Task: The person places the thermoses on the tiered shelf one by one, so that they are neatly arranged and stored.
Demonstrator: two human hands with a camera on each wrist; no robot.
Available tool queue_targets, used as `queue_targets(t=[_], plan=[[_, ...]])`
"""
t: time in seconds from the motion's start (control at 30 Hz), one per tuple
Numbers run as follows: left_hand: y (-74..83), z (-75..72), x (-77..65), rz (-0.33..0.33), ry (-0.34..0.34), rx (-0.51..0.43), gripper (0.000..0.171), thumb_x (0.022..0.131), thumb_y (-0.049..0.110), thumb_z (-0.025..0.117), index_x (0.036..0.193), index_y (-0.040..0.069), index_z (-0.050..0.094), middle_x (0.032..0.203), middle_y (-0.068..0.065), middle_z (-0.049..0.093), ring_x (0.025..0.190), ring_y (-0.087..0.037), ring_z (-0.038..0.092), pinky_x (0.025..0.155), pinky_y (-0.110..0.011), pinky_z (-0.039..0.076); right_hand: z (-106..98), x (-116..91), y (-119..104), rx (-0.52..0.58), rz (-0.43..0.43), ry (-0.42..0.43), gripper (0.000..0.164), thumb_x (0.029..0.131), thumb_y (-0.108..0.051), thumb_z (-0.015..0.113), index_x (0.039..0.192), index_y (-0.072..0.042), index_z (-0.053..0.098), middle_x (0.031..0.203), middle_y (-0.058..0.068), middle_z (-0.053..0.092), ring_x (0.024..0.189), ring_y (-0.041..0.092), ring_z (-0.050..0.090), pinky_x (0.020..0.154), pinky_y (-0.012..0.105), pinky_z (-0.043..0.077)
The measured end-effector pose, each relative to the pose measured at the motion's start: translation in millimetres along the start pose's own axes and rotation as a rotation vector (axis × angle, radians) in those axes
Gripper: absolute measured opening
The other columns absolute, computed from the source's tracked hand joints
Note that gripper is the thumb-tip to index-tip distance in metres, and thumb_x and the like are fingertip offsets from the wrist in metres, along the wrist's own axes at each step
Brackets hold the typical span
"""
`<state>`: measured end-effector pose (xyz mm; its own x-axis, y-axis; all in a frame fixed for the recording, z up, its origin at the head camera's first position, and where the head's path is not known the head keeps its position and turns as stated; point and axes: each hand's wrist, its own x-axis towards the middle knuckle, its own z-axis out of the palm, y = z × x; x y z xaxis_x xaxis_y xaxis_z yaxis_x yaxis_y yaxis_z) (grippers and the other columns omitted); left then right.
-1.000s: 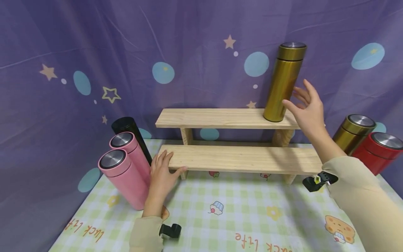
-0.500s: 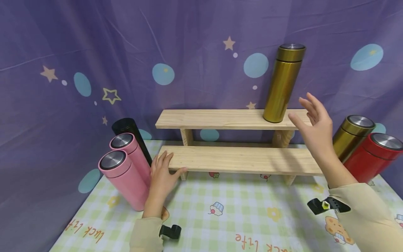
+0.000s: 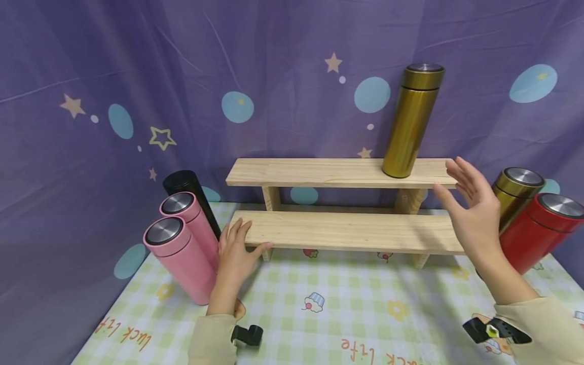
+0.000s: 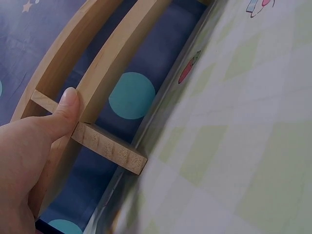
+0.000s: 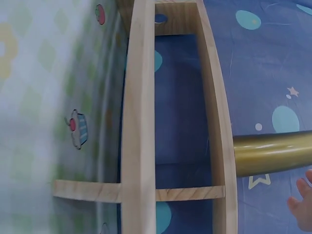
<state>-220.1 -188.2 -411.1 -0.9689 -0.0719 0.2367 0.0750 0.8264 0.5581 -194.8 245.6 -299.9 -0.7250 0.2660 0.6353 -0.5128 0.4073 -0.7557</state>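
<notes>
My left hand (image 3: 237,258) rests on the left end of the two-tier wooden shelf (image 3: 342,230), fingers on the lower board and thumb (image 4: 68,100) along its front edge. A tall gold thermos (image 3: 412,121) stands on the right part of the upper board. My right hand (image 3: 476,213) hangs empty at the shelf's right end, fingers spread and thumb apart. It is in front of a second gold thermos (image 3: 515,195) and beside a red thermos (image 3: 538,235), partly covering both. In the right wrist view only some fingertips (image 5: 303,195) show, near the upright gold thermos (image 5: 273,152).
Two pink thermoses (image 3: 182,253) and a black one (image 3: 193,195) stand left of the shelf, close to my left hand. A green-and-white checked cloth (image 3: 337,284) covers the table. A purple curtain (image 3: 292,50) hangs behind the shelf.
My right hand has moved away from the gold thermos on the upper board, down and to the right towards the other gold and red thermoses. My left hand has stayed in place.
</notes>
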Motion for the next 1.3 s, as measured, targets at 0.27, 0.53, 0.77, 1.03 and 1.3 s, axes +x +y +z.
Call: queue_targets(t=[0.27,0.53,0.77,1.03,1.3], plan=[[0.6,-0.2,-1.2,0.002,-0.005,0.003,0.085,0.085,0.056,0.071,0.151,0.011,0.041,0.161,-0.013,0.023,0.149,-0.037,0.001,0.116,-0.061,0.004,-15,-20,4,-0.041,-0.022,0.024,0.063,0.087,0.009,0.069,0.144,-0.012,0.052,0.138,0.003,0.060,0.124,0.007,0.054,0.102,0.017,0.040],[-0.3,0.6,-1.4,0.005,0.004,0.002,0.086,0.084,0.057,0.071,0.150,0.011,0.041,0.161,-0.013,0.024,0.149,-0.038,0.002,0.115,-0.062,0.005,-32,-34,6,-0.062,-0.042,0.020,0.065,0.086,0.014,0.067,0.144,-0.009,0.050,0.137,0.002,0.060,0.123,0.007,0.055,0.100,0.016,0.041],[-0.6,0.2,-2.4,0.008,0.008,0.001,0.085,0.085,0.056,0.071,0.150,0.011,0.041,0.161,-0.013,0.025,0.149,-0.038,0.003,0.116,-0.061,0.006,-48,-45,12,-0.002,-0.090,-0.014,0.065,0.085,0.022,0.062,0.144,0.000,0.048,0.138,0.006,0.059,0.124,0.009,0.056,0.099,0.015,0.042],[-0.9,0.3,-2.8,0.013,0.011,0.011,0.086,0.085,0.057,0.071,0.150,0.010,0.042,0.161,-0.013,0.024,0.149,-0.039,0.003,0.116,-0.061,0.005,-65,-57,16,-0.113,-0.055,-0.007,0.067,0.083,0.023,0.063,0.144,-0.001,0.047,0.138,0.007,0.059,0.123,0.008,0.056,0.098,0.014,0.042],[0.6,-0.9,-1.5,0.017,0.015,0.017,0.085,0.085,0.058,0.070,0.150,0.011,0.042,0.161,-0.013,0.025,0.149,-0.038,0.004,0.116,-0.061,0.006,-82,-69,19,-0.181,0.008,0.011,0.066,0.086,0.022,0.061,0.146,-0.003,0.046,0.139,0.004,0.058,0.121,0.005,0.057,0.094,0.011,0.043]])
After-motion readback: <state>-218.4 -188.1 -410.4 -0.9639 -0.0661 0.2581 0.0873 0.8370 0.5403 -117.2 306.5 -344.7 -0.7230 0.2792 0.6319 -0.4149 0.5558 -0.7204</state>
